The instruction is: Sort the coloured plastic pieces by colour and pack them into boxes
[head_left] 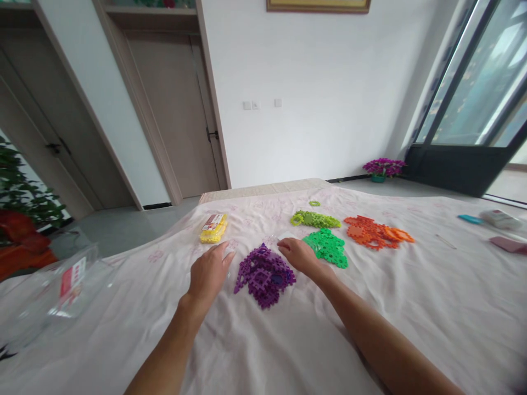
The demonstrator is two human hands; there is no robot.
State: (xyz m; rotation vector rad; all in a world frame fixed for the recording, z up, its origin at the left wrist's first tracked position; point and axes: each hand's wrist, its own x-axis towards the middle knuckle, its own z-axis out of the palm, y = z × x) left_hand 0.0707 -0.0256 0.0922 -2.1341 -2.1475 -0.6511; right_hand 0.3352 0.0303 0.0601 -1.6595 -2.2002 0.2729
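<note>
A heap of purple plastic building pieces [263, 274] lies on the cloth between my two hands. Just left of it is my left hand [209, 269], palm down with its fingers stretched out, holding nothing. My right hand [294, 253] is at the heap's upper right, its fingers pinched together. Something thin and pale shows at those fingertips, too small to make out. Beyond my right wrist sits a pile of green pieces [329, 247]. Past my left hand stands a clear pack of yellow pieces [214, 227] with a label.
Lime-green pieces [317, 219] and orange-red pieces [373, 233] lie further back. Empty-looking clear packaging [74, 285] rests at the left. On the right are a blue item [469, 219], a plastic-wrapped pack [500, 219] and a pink item [508, 244]. The pale cloth [411, 302] is wrinkled.
</note>
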